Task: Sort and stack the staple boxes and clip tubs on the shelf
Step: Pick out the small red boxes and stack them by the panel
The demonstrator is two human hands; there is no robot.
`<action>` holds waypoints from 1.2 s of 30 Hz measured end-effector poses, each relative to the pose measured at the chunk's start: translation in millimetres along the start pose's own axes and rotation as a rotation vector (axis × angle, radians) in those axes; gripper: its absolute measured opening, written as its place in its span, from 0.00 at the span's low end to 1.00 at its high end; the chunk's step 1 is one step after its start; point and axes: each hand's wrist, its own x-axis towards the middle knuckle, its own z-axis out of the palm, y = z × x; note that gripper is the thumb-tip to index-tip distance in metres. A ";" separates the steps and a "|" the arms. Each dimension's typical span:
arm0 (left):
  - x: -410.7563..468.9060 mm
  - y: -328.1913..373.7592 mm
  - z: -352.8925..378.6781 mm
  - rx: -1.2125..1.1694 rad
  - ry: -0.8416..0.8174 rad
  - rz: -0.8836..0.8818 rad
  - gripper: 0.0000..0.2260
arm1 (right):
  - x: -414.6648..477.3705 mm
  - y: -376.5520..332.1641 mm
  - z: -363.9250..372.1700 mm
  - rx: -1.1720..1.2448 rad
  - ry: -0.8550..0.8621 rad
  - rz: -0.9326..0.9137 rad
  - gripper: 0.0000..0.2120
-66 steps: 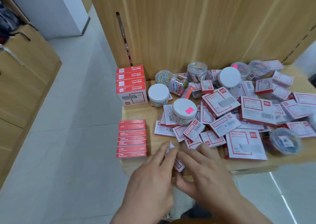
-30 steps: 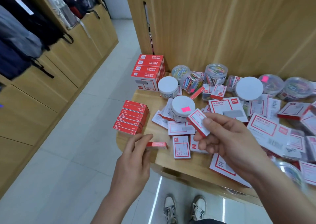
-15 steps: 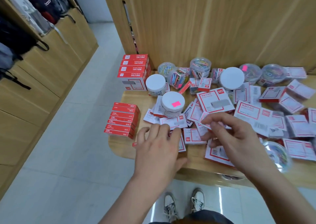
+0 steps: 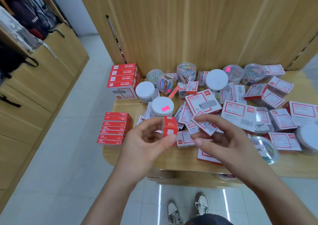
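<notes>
Head view: mid-sort, left hand (image 4: 146,144) grips a red box (image 4: 169,128) above the near edge of the shelf (image 4: 180,158); right hand (image 4: 225,144) pinches a white box (image 4: 204,123). Next, each likely needs aligning onto the near-left stack (image 4: 114,130).

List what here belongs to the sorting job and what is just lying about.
Job:
- small red staple box pinched in the left hand
- white-faced staple box in the right hand
- stacked red boxes at the left edge of the shelf
- white-lidded tub with a pink sticker
- clear clip tub
- loose boxes

Lying about:
- backpacks
- wooden cabinets
</notes>
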 end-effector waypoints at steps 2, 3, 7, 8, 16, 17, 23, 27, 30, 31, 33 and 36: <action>-3.4 7.2 3.9 -0.492 -0.139 -0.100 0.15 | 1.5 -0.1 5.2 -0.093 -0.051 -0.099 0.22; -4.2 9.2 6.6 -0.636 -0.172 -0.151 0.16 | 3.2 -0.2 8.1 -0.169 -0.051 -0.166 0.24; -4.9 19.4 18.4 -0.817 -0.196 -0.284 0.12 | 8.2 -5.5 12.5 -0.350 0.021 -0.310 0.27; -5.4 22.3 20.7 -0.823 -0.204 -0.283 0.14 | 8.4 -7.0 11.7 -0.375 0.038 -0.319 0.27; -6.8 29.1 30.2 -0.383 -0.232 0.084 0.19 | -1.3 -22.6 -1.9 -0.089 0.114 -0.144 0.20; -5.2 30.8 35.0 -0.239 -0.187 0.147 0.21 | -3.4 -25.1 -5.9 -0.056 0.119 -0.112 0.21; 4.8 38.8 78.6 0.476 -0.015 0.558 0.27 | -6.6 -44.7 -33.0 -0.032 0.174 -0.116 0.23; 14.5 49.9 108.6 0.503 -0.166 0.525 0.31 | 0.2 -56.8 -83.0 -0.023 0.214 -0.159 0.18; 32.4 58.0 140.2 0.580 -0.214 0.557 0.27 | 9.1 -60.1 -136.9 -0.029 0.254 -0.181 0.14; 40.5 60.5 152.8 0.614 -0.207 0.578 0.24 | 13.7 -60.0 -157.1 -0.046 0.278 -0.190 0.13; 58.3 65.1 179.5 0.658 -0.169 0.594 0.17 | 25.9 -54.8 -200.0 -0.109 0.350 -0.199 0.10; 89.1 67.9 216.4 0.796 -0.112 0.606 0.13 | 49.8 -38.3 -260.0 -0.240 0.475 -0.199 0.08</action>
